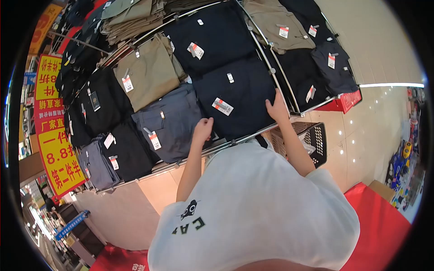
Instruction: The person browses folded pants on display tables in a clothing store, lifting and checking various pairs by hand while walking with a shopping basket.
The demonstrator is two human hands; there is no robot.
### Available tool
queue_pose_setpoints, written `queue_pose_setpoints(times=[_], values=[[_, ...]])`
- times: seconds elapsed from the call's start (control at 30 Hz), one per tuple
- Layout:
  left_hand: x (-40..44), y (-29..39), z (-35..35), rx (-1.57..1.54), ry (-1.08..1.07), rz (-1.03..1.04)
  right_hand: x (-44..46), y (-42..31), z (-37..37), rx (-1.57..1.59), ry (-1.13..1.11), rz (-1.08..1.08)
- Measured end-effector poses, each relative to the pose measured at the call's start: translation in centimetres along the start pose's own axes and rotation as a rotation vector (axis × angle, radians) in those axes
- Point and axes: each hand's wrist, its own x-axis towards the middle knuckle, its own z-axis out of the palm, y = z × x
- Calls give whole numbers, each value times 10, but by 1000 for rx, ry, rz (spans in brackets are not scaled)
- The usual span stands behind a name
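A folded pair of dark navy trousers [239,117] lies at the front of the display rack, with a small white sticker and a red-and-white price tag [222,106] on it. At its left edge, my left hand [203,130] is closed, fingers curled against the cloth. My right hand [277,110] grips the opposite edge, thumb on top; its fingertips are partly hidden. Grey-blue folded trousers [174,119] sit just left of my left hand. Behind the navy pair lies another dark folded pair [212,38], also tagged.
Metal rails [271,71] divide the rack into sections. Khaki trousers [151,72] and black trousers [101,101] fill the left side. A brown plastic basket [318,143] stands below my right forearm. A yellow-and-red sale sign [56,153] hangs at the left.
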Motion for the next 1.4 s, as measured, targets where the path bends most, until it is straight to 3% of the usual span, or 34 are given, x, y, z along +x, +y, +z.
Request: queue_pose_setpoints(times=[0.07, 0.2, 0.3, 0.37, 0.53, 0.63, 0.73, 0.8, 0.87, 1.03, 1.1, 1.17, 1.27, 1.4], values=[[22, -6, 27, 132, -34, -69, 7, 4, 10, -117, -243, 96], [22, 5, 46, 111, 116, -123, 7, 11, 28, -125, -347, 226], [13, 6, 43, -48, 155, -61, 15, 16, 19, -107, -396, 145], [5, 21, 43, -146, 310, 36, 22, 13, 6, -42, -417, 87], [16, 13, 53, -140, 341, -86, 36, 41, 20, -281, -566, 5], [10, 7, 47, -102, 274, -209, 64, 4, -12, -343, -747, 43], [1, 6, 43, -428, 22, -378, 85, -27, -27, -186, -590, -43], [-3, 4, 51, -437, 41, -383, 96, -37, -16, 12, -421, -190], [-12, 4, 60, -454, 60, -370, 107, -52, -5, 88, -409, -264], [-21, 4, 84, -504, 9, -493, 109, -65, 21, 64, -526, -204], [-21, 0, 86, -551, 20, -539, 107, -69, 22, 119, -437, -176], [-20, -3, 84, -552, -48, -485, 115, -69, 22, 107, -385, -222], [-15, -3, 89, -487, 15, -480, 135, -62, 40, 32, -268, -242], [-14, -10, 94, -509, 68, -337, 151, -52, 65, -32, -290, -245]])
